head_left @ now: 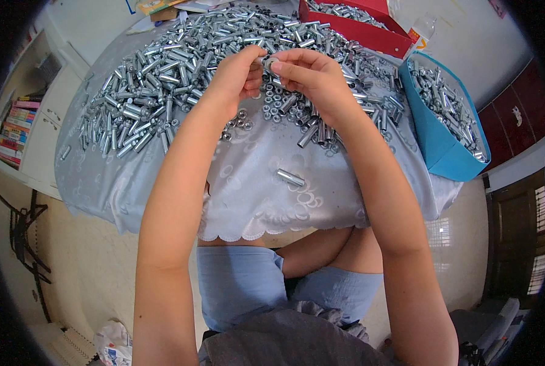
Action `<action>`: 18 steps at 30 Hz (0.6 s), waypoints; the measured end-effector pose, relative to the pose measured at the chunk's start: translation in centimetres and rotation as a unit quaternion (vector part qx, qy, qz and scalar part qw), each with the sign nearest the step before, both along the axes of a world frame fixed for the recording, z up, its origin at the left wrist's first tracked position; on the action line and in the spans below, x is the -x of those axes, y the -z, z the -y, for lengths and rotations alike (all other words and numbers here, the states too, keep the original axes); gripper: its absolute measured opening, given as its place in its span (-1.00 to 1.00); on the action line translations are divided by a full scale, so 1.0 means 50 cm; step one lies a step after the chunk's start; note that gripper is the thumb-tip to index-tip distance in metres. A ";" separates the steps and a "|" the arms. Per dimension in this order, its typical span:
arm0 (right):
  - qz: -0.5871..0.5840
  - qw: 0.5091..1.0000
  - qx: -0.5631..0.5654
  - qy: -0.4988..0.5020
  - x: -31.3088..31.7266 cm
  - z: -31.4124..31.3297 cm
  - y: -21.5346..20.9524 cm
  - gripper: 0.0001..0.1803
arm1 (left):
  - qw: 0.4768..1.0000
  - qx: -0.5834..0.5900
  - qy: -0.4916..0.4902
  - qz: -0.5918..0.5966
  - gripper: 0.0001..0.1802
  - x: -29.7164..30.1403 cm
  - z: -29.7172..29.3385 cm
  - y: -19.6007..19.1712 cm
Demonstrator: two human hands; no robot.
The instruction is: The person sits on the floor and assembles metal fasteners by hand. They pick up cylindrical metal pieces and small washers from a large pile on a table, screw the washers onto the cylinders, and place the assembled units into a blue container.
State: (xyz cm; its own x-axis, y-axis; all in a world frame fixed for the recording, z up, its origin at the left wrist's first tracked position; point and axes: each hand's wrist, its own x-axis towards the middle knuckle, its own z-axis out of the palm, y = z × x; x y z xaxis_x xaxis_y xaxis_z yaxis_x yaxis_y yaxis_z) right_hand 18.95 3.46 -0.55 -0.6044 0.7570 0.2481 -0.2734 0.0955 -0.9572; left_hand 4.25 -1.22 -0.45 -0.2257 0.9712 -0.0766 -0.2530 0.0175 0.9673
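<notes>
My left hand (239,76) and my right hand (309,76) meet above the table, fingertips together on a small silver metal sleeve and nut (270,63). Each hand pinches one end of it. Below them lies a big heap of silver metal sleeves (162,79) spread over the white patterned tablecloth (254,195). Several loose nuts (275,110) lie just under my hands. One single sleeve (290,177) rests alone nearer to me.
A blue box (443,152) with silver parts stands at the right table edge. A red box (358,30) with more parts sits at the back. A bookshelf (16,131) is at the left. My knees in blue shorts (242,280) show below the cloth.
</notes>
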 end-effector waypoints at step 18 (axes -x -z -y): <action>-0.008 1.000 0.011 -0.011 -0.007 -0.002 -0.009 -0.75 | 0.992 0.034 0.033 0.117 -0.70 -0.016 0.005 -0.013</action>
State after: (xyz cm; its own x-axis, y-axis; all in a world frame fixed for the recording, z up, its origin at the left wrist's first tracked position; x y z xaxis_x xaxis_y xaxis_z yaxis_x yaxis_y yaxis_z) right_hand 19.30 3.58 -0.09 -0.6169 0.7489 0.2420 -0.2909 0.0688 -0.9543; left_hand 5.03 -1.47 0.18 -0.1296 0.9743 -0.1842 -0.4658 0.1042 0.8787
